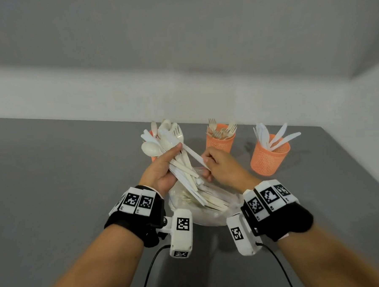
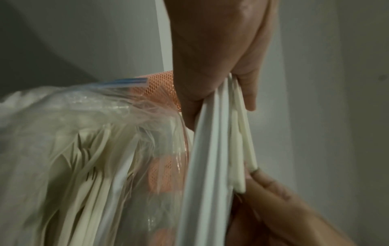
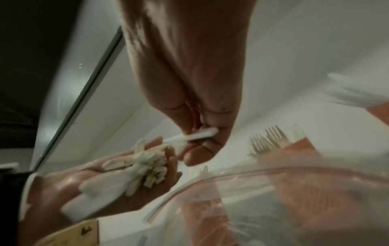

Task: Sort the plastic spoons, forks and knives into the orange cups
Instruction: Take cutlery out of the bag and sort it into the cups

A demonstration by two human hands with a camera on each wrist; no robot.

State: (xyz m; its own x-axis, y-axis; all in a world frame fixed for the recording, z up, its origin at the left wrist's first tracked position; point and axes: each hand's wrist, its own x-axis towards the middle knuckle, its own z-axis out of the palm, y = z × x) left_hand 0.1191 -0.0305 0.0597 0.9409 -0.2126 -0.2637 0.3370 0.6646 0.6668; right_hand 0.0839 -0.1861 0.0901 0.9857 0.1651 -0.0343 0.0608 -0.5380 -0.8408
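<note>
Right hand (image 1: 221, 165): fingers pinch the handle end of one white utensil (image 1: 193, 155); its head is hidden in the bundle
Left hand (image 1: 161, 170): curled round a mixed bundle of cutlery (image 1: 173, 148), above the plastic bag (image 1: 210, 214)
Cups: fork cup (image 1: 220, 142) behind; knife cup (image 1: 269, 159) at right; third cup (image 2: 162, 86) hidden behind the bundle
Table (image 1: 65, 171): grey

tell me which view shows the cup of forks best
The head view: the cup of forks stands whole and sharp on the table, tines up, between the other two cups. The right wrist view shows only its blurred tines and rim behind the clear bag. In the left wrist view I cannot identify it.
</note>
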